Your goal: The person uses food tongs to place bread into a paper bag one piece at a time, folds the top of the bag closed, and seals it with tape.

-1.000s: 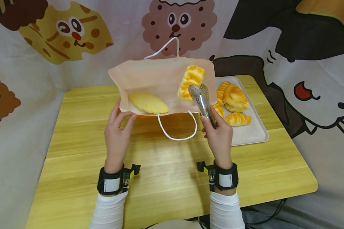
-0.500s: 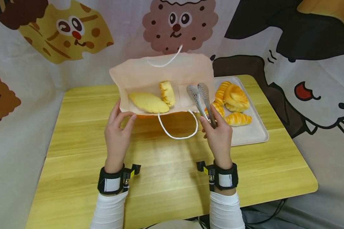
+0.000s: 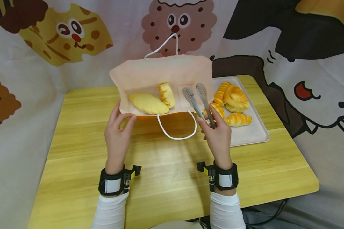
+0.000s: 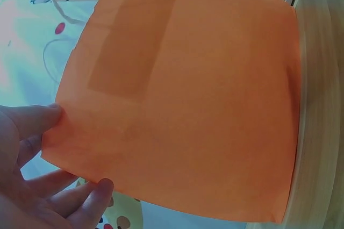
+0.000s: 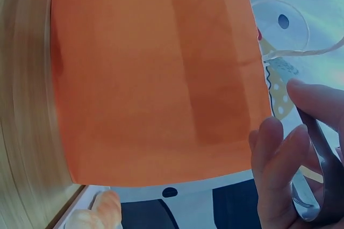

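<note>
An orange paper bag (image 4: 188, 105) with a pale inside and white cord handles stands on the table, its mouth facing me in the head view. My left hand (image 3: 117, 133) holds the bag's left front corner, thumb and fingers at the rim. In my right hand (image 3: 219, 136) are metal tongs (image 3: 201, 93), their perforated tips spread apart with nothing between them, over the right part of the bag's mouth. Inside the bag, a long smooth yellow bread (image 3: 147, 103) lies at the left. Against its right end rests a smaller browned bread piece (image 3: 167, 94).
Right of the bag, a pale tray (image 3: 250, 136) carries several breads: a round bun (image 3: 236, 99), a ridged roll (image 3: 222, 92) and an icing-striped roll (image 3: 238, 120). The wooden table (image 3: 166, 187) reaches a patterned cloth backdrop behind.
The browned bread piece left the tongs and dropped into the bag beside the long yellow bread. The tongs have spread wider. My left hand keeps its place.
</note>
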Demonstrator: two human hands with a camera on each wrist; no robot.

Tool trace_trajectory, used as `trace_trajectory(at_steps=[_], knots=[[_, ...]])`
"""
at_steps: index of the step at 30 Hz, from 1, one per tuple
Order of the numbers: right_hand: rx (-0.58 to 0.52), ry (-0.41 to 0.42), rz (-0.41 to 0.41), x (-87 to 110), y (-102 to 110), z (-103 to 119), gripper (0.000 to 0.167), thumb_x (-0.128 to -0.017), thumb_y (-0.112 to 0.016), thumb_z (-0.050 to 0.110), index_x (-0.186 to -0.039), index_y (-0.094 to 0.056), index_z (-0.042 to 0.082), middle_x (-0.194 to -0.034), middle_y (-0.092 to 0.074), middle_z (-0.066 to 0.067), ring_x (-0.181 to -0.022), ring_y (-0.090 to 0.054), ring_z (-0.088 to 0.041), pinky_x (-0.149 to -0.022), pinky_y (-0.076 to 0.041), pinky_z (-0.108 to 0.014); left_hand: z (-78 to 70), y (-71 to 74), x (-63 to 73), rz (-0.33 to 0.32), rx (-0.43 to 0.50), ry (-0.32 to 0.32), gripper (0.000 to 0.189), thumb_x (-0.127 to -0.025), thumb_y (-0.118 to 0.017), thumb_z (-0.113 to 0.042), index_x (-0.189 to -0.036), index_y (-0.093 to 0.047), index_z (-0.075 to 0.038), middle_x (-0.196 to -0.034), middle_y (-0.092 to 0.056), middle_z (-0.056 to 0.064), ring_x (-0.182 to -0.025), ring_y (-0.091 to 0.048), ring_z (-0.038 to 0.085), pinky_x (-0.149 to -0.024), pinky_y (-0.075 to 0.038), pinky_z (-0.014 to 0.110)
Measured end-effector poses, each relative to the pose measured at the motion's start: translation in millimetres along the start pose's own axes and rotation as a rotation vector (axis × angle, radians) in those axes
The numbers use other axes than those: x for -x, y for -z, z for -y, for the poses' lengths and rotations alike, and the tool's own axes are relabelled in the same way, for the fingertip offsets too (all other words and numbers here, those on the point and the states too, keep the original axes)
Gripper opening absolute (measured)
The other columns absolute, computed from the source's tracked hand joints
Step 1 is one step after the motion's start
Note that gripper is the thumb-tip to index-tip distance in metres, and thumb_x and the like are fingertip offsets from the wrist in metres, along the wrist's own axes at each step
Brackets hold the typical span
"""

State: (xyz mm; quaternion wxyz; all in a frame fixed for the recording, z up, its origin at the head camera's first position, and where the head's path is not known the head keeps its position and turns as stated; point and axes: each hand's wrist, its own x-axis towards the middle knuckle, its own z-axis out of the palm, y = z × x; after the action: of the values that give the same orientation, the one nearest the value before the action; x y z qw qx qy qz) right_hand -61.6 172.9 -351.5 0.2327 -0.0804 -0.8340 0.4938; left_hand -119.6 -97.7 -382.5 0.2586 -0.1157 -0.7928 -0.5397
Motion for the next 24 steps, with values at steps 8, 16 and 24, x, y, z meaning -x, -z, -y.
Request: trace_trajectory(at_steps=[8, 16, 24], knots=[[0.024, -0.015, 0.039, -1.5, -1.1, -16.9, 0.061, -0.076, -0.065, 0.046, -0.131, -0.042, 0.032, -0.092, -0.06, 0.007, -0.057, -0.058, -0.012, -0.033, -0.043, -0.027, 1.5, -0.8, 0.7, -0.014, -0.005, -0.019, 0.014, -0.077, -0.069, -0.014, -0.087, -0.068, -0.005, -0.136, -0.041, 0.0, -0.123, -0.038, 0.014, -0.096, -0.037, 0.034], [0.052, -0.003, 0.03, -0.9, -1.2, -18.9, 0.059, -0.077, -0.064, 0.047, -0.13, -0.044, 0.031, -0.09, -0.06, 0.009, -0.057, -0.056, -0.007, -0.033, -0.043, -0.028, -20.4, 2.3, 0.2, 0.0, 0.005, -0.004, 0.012, -0.079, -0.067, -0.007, -0.086, -0.066, 0.003, -0.134, -0.042, 0.009, -0.122, -0.039, 0.02, -0.098, -0.035, 0.034], [0.069, 0.08, -0.034, -1.6, 0.8, -21.9, 0.054, -0.078, -0.065, 0.042, -0.128, -0.049, 0.027, -0.085, -0.061, 0.008, -0.058, -0.056, -0.007, -0.043, -0.043, -0.022, -35.9, 4.0, 0.3, -0.003, 0.044, -0.011, 0.012, -0.079, -0.065, -0.002, -0.085, -0.064, 0.008, -0.133, -0.042, 0.014, -0.121, -0.041, 0.025, -0.097, -0.036, 0.03]])
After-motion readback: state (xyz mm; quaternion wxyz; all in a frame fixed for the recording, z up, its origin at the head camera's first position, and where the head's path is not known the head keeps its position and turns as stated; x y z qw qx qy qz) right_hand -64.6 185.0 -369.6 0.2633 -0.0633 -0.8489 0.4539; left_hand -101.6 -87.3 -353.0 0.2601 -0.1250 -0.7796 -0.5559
